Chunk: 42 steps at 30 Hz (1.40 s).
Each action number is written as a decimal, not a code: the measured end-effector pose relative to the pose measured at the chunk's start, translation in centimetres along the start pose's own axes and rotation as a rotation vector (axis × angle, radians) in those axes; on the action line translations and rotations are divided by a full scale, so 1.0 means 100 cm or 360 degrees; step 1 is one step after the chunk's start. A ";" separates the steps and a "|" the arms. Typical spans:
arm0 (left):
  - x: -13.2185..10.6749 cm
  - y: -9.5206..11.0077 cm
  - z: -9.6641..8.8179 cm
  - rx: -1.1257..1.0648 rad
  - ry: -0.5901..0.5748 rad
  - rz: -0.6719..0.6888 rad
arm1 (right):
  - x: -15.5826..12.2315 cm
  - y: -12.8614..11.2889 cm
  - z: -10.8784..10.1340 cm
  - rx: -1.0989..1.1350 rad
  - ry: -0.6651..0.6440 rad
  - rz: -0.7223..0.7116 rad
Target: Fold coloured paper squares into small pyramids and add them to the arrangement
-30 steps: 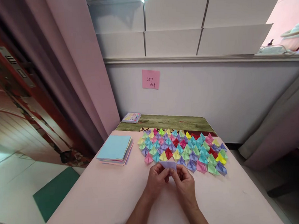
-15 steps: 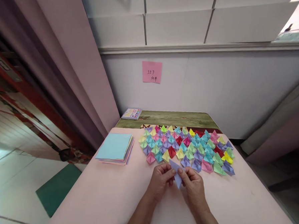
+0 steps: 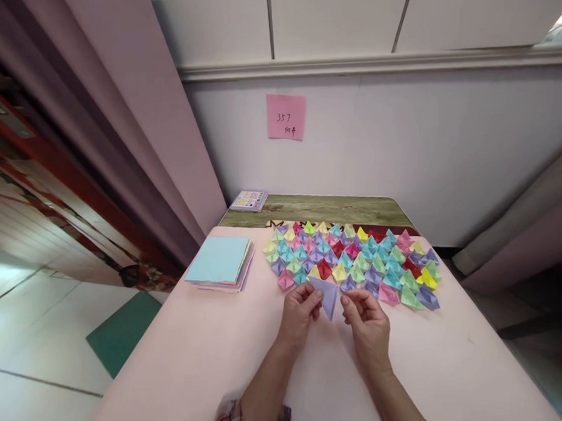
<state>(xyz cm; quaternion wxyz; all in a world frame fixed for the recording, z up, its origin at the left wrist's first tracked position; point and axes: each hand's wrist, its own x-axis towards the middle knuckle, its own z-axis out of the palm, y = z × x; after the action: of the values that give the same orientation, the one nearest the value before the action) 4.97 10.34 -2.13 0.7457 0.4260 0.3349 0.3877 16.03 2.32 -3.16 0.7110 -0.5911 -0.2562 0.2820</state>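
Observation:
My left hand [image 3: 298, 315] pinches a folded lilac origami paper [image 3: 329, 296] between thumb and fingers. The paper is a flat triangle with its point downward, held above the table. Just right of it is my right hand [image 3: 368, 319], apart from the paper; its fingers are curled and the thumb tip lies close to the index finger, with nothing visible between them. Behind both hands spread rows of small folded paper boats [image 3: 358, 273] in purple, green, blue, pink, red and yellow.
A stack of coloured square paper [image 3: 220, 259], light blue on top, lies at the left of the pink table [image 3: 176, 360]. A small packet [image 3: 249, 200] rests on the wood-patterned surface [image 3: 328, 204] behind. A pink note [image 3: 286, 117] is stuck to the wall.
My right hand has let go of the lilac paper and moved slightly right. The paper is turned, showing a broader triangular face, in my left hand. The camera view has tilted down a little.

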 end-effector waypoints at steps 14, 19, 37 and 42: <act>-0.008 0.003 0.006 0.0009 -0.0352 -0.0182 | 0.006 0.008 0.001 0.0341 -0.0023 0.0381; -0.008 0.004 0.005 -0.0088 -0.0416 -0.0210 | 0.004 0.014 0.004 0.0618 -0.0118 0.0549; -0.009 0.002 0.007 -0.0123 -0.0416 -0.0177 | -0.002 0.010 0.010 0.0764 -0.0237 0.0688; -0.009 0.005 0.005 -0.0138 -0.0456 -0.0171 | -0.001 0.015 0.008 0.0718 -0.0191 0.0693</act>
<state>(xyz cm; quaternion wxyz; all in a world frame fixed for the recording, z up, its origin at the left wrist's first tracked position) 4.84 9.54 -1.35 0.8232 0.4258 0.2303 0.2967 15.23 2.99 -4.50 0.7307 -0.4418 -0.0960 0.5115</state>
